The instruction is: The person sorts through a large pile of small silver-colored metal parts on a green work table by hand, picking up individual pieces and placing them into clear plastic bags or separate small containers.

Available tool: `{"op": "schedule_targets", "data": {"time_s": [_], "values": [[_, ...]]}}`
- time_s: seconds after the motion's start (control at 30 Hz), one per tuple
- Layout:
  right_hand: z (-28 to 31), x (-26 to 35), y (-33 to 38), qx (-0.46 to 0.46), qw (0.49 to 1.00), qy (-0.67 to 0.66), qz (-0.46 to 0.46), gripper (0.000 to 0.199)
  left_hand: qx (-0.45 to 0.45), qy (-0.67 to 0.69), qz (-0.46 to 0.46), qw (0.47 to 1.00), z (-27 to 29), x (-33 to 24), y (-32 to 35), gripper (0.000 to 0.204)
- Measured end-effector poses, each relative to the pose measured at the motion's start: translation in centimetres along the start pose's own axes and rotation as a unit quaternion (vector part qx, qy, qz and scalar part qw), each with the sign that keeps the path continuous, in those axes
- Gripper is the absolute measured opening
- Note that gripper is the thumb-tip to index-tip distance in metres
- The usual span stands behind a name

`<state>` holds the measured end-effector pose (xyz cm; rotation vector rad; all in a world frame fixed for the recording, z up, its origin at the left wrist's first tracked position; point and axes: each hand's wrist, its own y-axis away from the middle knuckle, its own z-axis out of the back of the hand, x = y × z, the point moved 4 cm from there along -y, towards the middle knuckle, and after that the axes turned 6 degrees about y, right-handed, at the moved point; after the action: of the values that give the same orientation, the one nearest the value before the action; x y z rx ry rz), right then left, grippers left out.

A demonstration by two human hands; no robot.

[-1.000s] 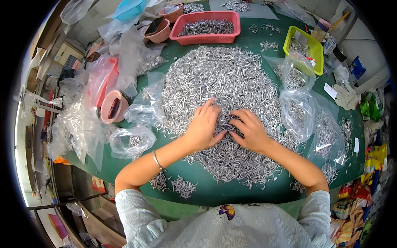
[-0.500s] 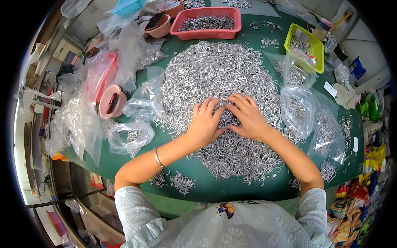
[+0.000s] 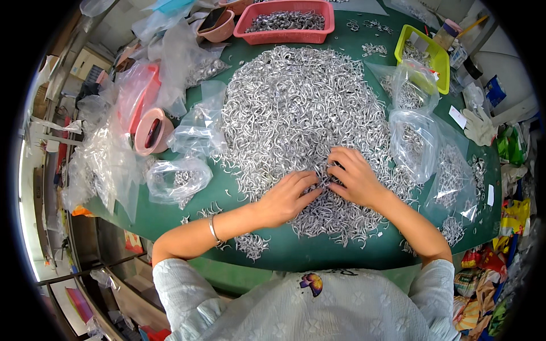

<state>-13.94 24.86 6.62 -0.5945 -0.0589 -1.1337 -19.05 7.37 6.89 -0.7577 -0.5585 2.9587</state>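
A wide heap of small curved silvery metal pieces (image 3: 296, 96) lies on the green tabletop. At the heap's near part, my left hand (image 3: 288, 197) rests with fingers pointing right and the thumb apart from them. Facing it from the right, my right hand (image 3: 356, 177) has bent, parted fingers among the pieces. The fingertips of both hands come close to each other, with loose pieces between and under them. Neither hand shows a piece clearly gripped. A silver bangle (image 3: 214, 229) circles my left wrist.
A pink basket (image 3: 244, 35) and a lime-green basket (image 3: 442, 65) of metal parts stand behind the heap. Plastic bags of pieces (image 3: 414, 145) flank it on the right, more clear bags (image 3: 181, 181) on the left. A pink bowl (image 3: 149, 132) holds a red-and-black object.
Both hands have drawn nearer to me, and the right one also shifted right. Pieces at the heap's near left have spread, with some scattered beside my left forearm.
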Motion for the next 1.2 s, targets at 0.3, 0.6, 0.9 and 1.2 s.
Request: {"op": "schedule_targets", "data": {"time_s": [0.3,0.6,0.9,1.2], "values": [[1.5,-0.8,2.8,-0.105,0.991,-0.050,-0.073,0.019,-0.146,0.173,0.181,0.957,0.8,0.7,2.8,0.040],[-1.1,-0.4,-1.4,-0.018,0.997,0.062,-0.038,0.040,-0.297,0.519,0.358,0.717,1.6,2.0,3.0,0.035],[-0.2,1.3,1.7,-0.020,0.996,0.072,-0.043,0.036,-0.310,0.574,0.386,0.652,1.6,0.7,3.6,0.033],[0.5,3.1,4.4,-0.057,0.992,0.061,-0.099,0.033,-0.307,0.605,0.360,0.641,1.5,-1.2,3.3,0.032]]}}
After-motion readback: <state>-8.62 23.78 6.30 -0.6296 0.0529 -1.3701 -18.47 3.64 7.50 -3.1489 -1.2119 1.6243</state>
